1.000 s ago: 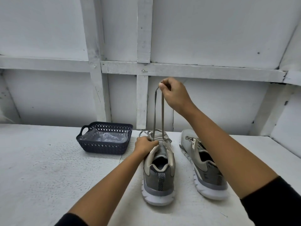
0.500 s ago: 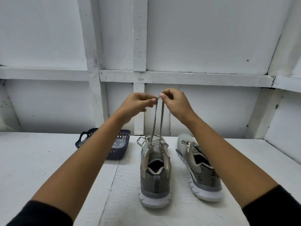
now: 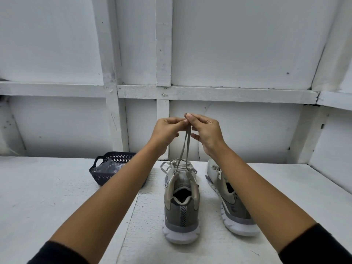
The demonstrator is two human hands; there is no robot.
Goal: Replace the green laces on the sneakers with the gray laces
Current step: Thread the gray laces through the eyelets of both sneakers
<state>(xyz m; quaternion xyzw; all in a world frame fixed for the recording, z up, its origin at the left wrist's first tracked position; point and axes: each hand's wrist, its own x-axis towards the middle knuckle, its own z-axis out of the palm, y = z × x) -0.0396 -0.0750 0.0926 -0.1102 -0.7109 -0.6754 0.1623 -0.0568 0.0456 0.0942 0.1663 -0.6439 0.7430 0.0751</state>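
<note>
Lace (image 3: 186,143) ends rise side by side from the top eyelets of the sneaker (image 3: 182,199), which stands on the bench (image 3: 47,197) with its heel toward the person. They are drawn taut toward twelve o'clock, probably to even them and snug the rows. Left hand (image 3: 167,128) and right hand (image 3: 206,130) meet at the top, each pinching the lace between thumb and forefinger, the other fingers loosely curled. Second sneaker (image 3: 228,195) waits just beside at three o'clock, within easy reach. Basket (image 3: 102,174) sits at ten o'clock, out of the way
</note>
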